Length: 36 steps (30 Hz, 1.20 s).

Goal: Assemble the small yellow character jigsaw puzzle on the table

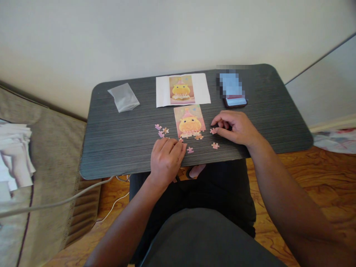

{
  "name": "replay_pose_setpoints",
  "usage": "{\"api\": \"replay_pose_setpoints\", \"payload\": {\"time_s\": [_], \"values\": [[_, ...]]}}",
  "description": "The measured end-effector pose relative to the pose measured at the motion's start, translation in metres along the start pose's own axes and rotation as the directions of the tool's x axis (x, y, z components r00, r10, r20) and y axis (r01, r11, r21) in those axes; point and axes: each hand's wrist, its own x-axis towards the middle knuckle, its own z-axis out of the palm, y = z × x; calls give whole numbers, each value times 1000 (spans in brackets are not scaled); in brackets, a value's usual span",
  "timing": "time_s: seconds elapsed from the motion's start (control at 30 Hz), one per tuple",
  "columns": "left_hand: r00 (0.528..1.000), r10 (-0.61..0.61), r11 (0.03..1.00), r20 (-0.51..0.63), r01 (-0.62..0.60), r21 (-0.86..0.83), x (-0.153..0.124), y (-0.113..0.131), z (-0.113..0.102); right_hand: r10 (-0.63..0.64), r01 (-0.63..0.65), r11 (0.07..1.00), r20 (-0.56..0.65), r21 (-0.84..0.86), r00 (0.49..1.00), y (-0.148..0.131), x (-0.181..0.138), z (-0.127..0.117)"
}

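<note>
A partly assembled jigsaw puzzle showing a yellow cartoon animal in a pink hat lies on the dark table; its lower edge is uneven. At its lower left corner, my left hand has its fingers bent together, with a puzzle piece at the fingertips. To the right of the puzzle is my right hand, thumb and forefinger apart, the thumb tip touching a pink puzzle piece. Loose pieces lie nearby: one below the right hand, another beside the left, and several left of the puzzle.
Behind the puzzle rests a white sheet printed with the same picture. A clear plastic bag lies on the left of the table. At the back right is a phone, partly blurred out. A cable runs along the left.
</note>
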Motion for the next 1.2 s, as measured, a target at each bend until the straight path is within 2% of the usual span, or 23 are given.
{"api": "replay_pose_setpoints", "payload": {"time_s": [0.47,0.67,0.87,1.2], "values": [[999,42,999,-19,-42,30,0,0,-2,6,-6,1000,-1,3,1000,1,0,0],[994,80,997,-79,-78,28,-1,-5,-3,-21,21,1000,-14,-10,1000,1,1,1],[989,130,991,-64,-128,31,-3,-12,-4,-19,19,1000,-15,-6,1000,1,1,1],[995,97,994,-16,-97,-44,-1,-17,-11,-23,23,1000,-31,-9,999,-1,0,0]]}}
